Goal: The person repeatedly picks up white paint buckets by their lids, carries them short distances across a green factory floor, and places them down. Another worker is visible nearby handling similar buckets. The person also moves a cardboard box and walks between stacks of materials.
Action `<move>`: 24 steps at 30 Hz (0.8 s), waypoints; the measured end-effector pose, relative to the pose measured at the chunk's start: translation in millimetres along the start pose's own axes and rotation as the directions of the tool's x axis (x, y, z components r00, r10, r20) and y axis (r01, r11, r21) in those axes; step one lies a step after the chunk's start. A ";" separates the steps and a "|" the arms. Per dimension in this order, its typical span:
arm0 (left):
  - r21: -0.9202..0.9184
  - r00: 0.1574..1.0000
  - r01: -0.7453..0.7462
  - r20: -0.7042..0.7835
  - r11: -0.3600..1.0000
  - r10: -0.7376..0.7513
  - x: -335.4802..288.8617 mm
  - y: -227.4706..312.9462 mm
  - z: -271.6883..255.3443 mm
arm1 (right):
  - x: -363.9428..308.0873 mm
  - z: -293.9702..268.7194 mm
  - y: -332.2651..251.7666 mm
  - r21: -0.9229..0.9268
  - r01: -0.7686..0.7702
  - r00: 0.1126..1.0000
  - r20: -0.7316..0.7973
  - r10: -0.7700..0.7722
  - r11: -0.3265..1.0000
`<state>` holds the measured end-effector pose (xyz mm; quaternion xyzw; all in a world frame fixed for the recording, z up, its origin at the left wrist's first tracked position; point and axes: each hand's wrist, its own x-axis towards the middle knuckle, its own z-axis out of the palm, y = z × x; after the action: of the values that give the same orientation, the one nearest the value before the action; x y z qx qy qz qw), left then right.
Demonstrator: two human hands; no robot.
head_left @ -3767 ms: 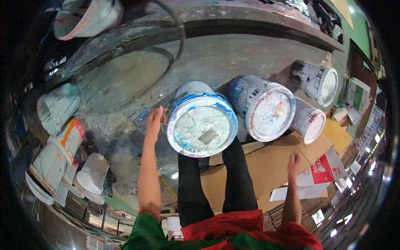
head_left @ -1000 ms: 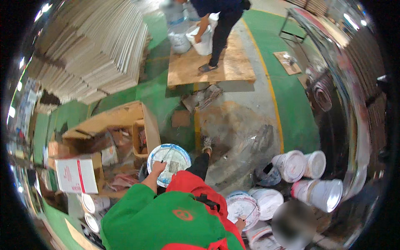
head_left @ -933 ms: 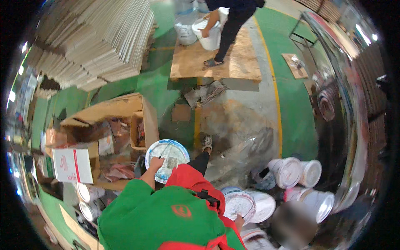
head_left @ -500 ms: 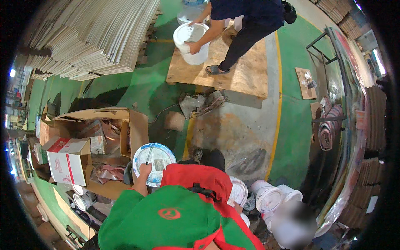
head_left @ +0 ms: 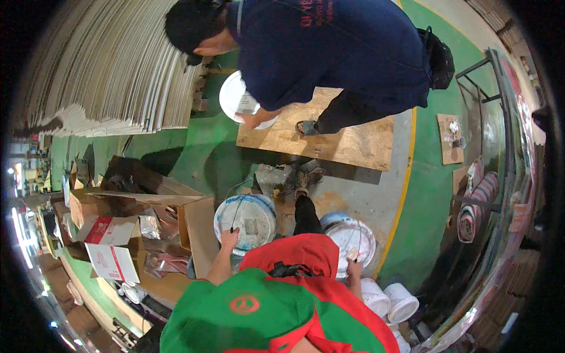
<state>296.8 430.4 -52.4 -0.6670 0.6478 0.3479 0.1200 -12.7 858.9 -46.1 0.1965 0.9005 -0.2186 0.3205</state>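
My left hand (head_left: 228, 239) is closed around the wire handle of a white lidded bucket (head_left: 259, 222) with blue smears along its rim and a worn label on the lid. At my other side, my right hand (head_left: 354, 268) grips the wire handle of a second white lidded bucket (head_left: 335, 234), its lid stained. Both buckets hang beside my legs, and my foot (head_left: 302, 193) shows between them. Whether they touch the floor is hidden.
Ahead, a person in dark clothes (head_left: 329, 47) bends over a white bucket (head_left: 235, 94) by a wooden platform (head_left: 353, 138). An open carton (head_left: 200, 220) of scraps stands left. More buckets (head_left: 402, 303) sit at right. Debris (head_left: 275, 178) lies ahead; stacked sheets (head_left: 118, 70) rise far left.
My right hand and its bucket have come forward into view, and a foot has stepped ahead. The left bucket shifted right. The other person bent lower and moved the white bucket left.
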 end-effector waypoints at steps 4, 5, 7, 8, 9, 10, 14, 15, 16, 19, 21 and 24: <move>0.016 0.997 -0.007 0.076 1.000 0.006 14.3 76.0 -25.4 | 35.0 -21.5 -68.6 0.060 0.065 0.996 0.055 -0.069 0.996; 0.028 0.988 0.055 0.140 0.998 -0.058 21.7 94.5 -26.4 | 42.3 -24.0 -86.1 0.046 0.044 0.997 0.069 -0.047 0.998; 0.006 0.991 -0.057 0.120 0.998 0.056 27.9 122.5 -24.4 | 50.7 -27.2 -118.7 -0.003 0.056 0.994 0.089 -0.056 0.998; -0.023 0.986 -0.037 0.159 0.999 0.040 32.4 133.8 -24.4 | 53.1 -29.7 -134.0 -0.029 0.075 0.993 0.094 -0.072 0.997; -0.036 0.990 -0.097 0.102 0.995 0.100 39.2 145.6 -24.0 | 52.9 -31.3 -147.7 -0.035 0.123 0.989 0.093 -0.119 0.992; -0.051 0.985 -0.157 0.058 0.986 0.160 45.2 156.8 -23.3 | 56.0 -32.7 -163.0 -0.067 0.175 0.982 0.080 -0.170 0.982; -0.177 0.987 -0.140 0.059 0.974 0.153 72.2 200.9 -27.2 | 66.2 -47.5 -209.4 -0.104 0.264 0.963 0.086 -0.256 0.959; -0.195 0.989 -0.106 0.085 0.975 0.125 81.4 213.9 -28.8 | 69.9 -51.0 -218.9 -0.089 0.248 0.966 0.105 -0.238 0.965; -0.212 0.989 -0.070 0.112 0.975 0.095 90.1 226.6 -30.7 | 73.6 -54.5 -227.5 -0.055 0.282 0.956 0.101 -0.276 0.958; -0.245 0.983 -0.022 0.171 0.969 0.066 108.3 257.6 -33.0 | 82.9 -62.1 -244.9 0.009 0.279 0.954 0.117 -0.278 0.960; -0.205 0.981 -0.059 0.169 0.977 0.094 117.7 274.4 -31.9 | 89.3 -63.6 -253.0 0.027 0.260 0.957 0.127 -0.261 0.965; -0.145 0.980 -0.111 0.151 0.983 0.133 127.2 295.7 -25.9 | 100.3 -60.5 -260.7 0.031 0.274 0.953 0.129 -0.276 0.961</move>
<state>14.2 276.3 -26.4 -0.6026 0.6505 0.4505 0.1043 -243.2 696.1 -0.6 0.0564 0.8946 -0.2792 0.3444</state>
